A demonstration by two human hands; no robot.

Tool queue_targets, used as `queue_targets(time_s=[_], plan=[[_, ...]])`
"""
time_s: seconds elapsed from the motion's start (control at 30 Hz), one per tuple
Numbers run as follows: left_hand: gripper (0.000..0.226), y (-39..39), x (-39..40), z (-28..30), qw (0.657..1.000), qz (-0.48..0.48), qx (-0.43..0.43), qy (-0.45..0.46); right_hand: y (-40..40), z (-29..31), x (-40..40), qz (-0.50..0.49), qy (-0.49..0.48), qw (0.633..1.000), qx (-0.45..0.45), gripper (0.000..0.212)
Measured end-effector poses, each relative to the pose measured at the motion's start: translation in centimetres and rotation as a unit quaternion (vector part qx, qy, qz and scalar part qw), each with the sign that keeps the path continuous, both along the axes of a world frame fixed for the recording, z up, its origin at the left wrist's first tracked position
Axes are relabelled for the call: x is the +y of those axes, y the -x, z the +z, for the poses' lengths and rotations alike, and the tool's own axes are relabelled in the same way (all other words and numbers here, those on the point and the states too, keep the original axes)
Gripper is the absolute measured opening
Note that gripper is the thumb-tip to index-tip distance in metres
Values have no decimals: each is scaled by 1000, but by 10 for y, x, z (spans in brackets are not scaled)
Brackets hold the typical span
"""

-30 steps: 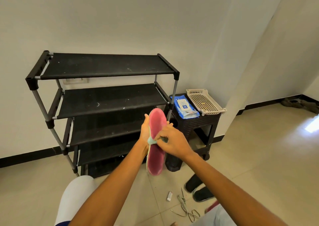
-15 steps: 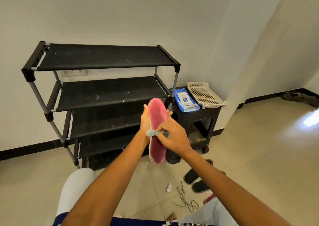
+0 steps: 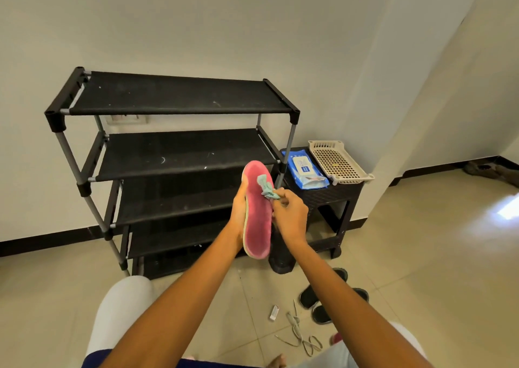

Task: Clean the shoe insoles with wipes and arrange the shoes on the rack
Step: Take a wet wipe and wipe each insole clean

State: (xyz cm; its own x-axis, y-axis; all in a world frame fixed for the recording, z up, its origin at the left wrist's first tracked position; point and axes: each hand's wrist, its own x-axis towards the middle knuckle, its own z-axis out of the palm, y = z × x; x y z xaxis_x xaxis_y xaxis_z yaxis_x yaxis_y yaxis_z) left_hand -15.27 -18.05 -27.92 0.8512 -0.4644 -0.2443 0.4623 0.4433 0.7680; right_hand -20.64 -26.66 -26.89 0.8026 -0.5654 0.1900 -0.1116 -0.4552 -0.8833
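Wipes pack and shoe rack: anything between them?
Head view: only the rack's grey right front post stands between the blue wipes pack and the shoe rack shelves; otherwise bare.

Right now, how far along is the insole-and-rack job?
Done: nothing visibly finished; the rack holds no shoes. In hand: left hand holds the pink insole while right hand rubs it with a wipe. Left: black shoes sit on the floor, laces loose beside them.

I faced a plain pale wall [image 3: 252, 25] with a dark skirting board [image 3: 42, 241] along its foot. The floor [image 3: 421, 255] was glossy beige tile, and a bright patch of light [image 3: 508, 210] lay on it at my far right. A dark wicker-pattern side table [image 3: 341, 196] stood against the wall.
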Motion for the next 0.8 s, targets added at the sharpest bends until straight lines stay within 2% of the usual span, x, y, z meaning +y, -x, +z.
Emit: queue_targets(time_s=[0.07, 0.13, 0.27, 0.33, 0.37, 0.43, 0.5, 0.57, 0.63, 0.73, 0.8], plan=[[54, 6, 0, -10, 1000, 5, 3, -9, -1, -3, 2, 2, 47, 999, 25, 17], [58, 4, 4, -17, 999, -15, 25, 16, 2, -9, 6, 61, 124, 989, 48, 21], [72, -10, 15, -21, 991, -57, 85, 91, 21, -15, 15, 183, 144, 973, -5, 15], [73, -13, 13, -25, 994, -48, 74, 60, 25, -14, 12, 211, 163, 964, -19, 12], [71, -13, 12, -26, 998, -36, 47, 35, 23, -11, 9, 199, 165, 966, -21, 11], [66, -11, 10, -24, 1000, -17, 12, 3, 13, -1, 1, 116, 122, 985, -39, 7], [55, -7, 4, -21, 1000, -22, -5, 3, 0, 7, -5, 48, 90, 994, -38, 15], [47, -4, 0, -19, 999, -42, -17, 13, -8, 2, -4, 66, 168, 983, 12, 24], [42, -5, -1, -19, 997, -60, -18, 48, -4, -9, 5, 108, 229, 967, 16, 27], [65, -13, 7, -19, 992, -69, 43, 101, 15, -20, 18, 164, 233, 958, -36, 25], [74, -20, 10, -24, 991, -62, 67, 100, 28, -19, 19, 214, 255, 941, -53, 27]])
